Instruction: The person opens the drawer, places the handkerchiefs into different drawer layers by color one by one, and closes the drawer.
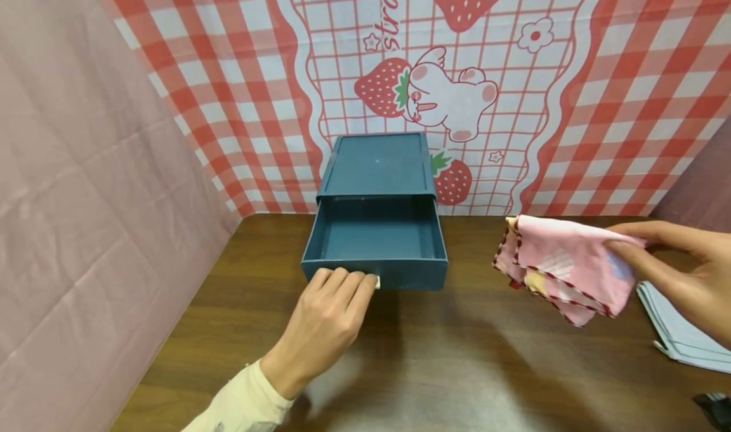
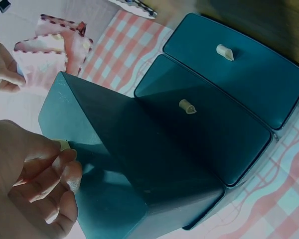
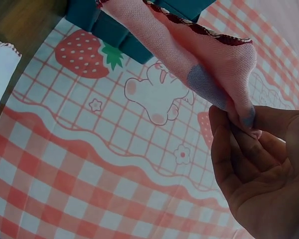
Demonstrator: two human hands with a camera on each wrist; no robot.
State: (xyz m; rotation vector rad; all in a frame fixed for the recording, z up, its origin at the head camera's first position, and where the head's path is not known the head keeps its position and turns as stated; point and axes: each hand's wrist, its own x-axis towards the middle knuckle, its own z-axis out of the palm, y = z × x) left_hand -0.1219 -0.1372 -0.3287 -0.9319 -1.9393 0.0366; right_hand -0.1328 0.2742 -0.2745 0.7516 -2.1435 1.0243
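A dark teal drawer cabinet (image 1: 379, 165) stands against the patterned backdrop, its top drawer (image 1: 414, 274) pulled out and its inside bare. My left hand (image 1: 324, 321) pinches the small cream knob (image 2: 64, 145) on that drawer's front. Two lower drawers (image 2: 204, 119) sit flush in the cabinet, each with a similar knob. Over to the right, my right hand (image 1: 688, 270) holds a folded pink cloth (image 1: 562, 261) between thumb and fingers, above the table. The cloth has a dark red-and-white stitched edge and coloured patches; in the right wrist view its pinched corner bunches between the fingertips.
A light blue folded cloth (image 1: 685, 330) lies on the wooden table (image 1: 451, 368) at the right, below my right hand. Part of a black object (image 1: 714, 408) shows at the lower right corner. A pink curtain (image 1: 103, 197) borders the left side; a strawberry-print checked cloth (image 1: 514, 102) hangs behind.
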